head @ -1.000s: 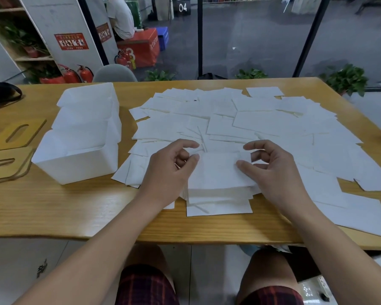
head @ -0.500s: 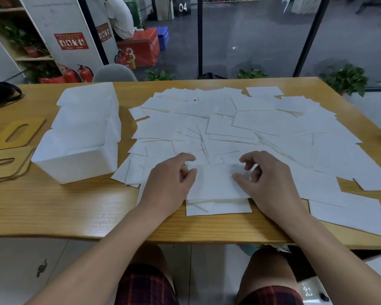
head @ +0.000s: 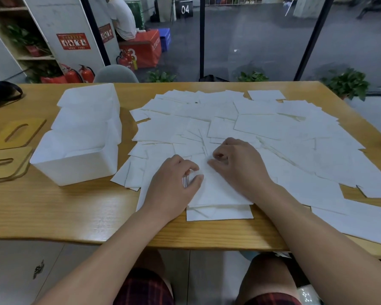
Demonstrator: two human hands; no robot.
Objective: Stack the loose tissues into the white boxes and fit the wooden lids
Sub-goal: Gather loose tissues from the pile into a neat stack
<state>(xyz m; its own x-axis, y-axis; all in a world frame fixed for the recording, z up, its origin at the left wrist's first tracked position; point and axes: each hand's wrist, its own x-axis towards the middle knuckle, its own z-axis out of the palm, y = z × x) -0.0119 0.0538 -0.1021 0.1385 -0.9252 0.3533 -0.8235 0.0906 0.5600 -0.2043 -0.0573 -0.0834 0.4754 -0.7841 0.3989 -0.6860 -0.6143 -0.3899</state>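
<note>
Loose white tissues [head: 273,128] cover the middle and right of the wooden table [head: 64,212]. Near the front edge lies a small squared pile of tissues [head: 218,194]. My left hand [head: 174,186] grips the pile's left edge, thumb on top and fingers curled at the side. My right hand [head: 238,166] lies on the pile's top right, with curled fingertips pinching the upper sheets. Three white boxes [head: 79,164] stand in a row at the left, open-topped. Two wooden lids [head: 7,161] with slots lie at the far left.
A black bag [head: 0,93] sits at the table's back left corner. A grey chair back [head: 116,73] stands behind the table. Potted plants and a glass wall lie beyond. A seated person is far off at the back.
Both hands have come closer together and moved slightly away from me on the pile. The pile has been pressed flatter and its left edge is now held.
</note>
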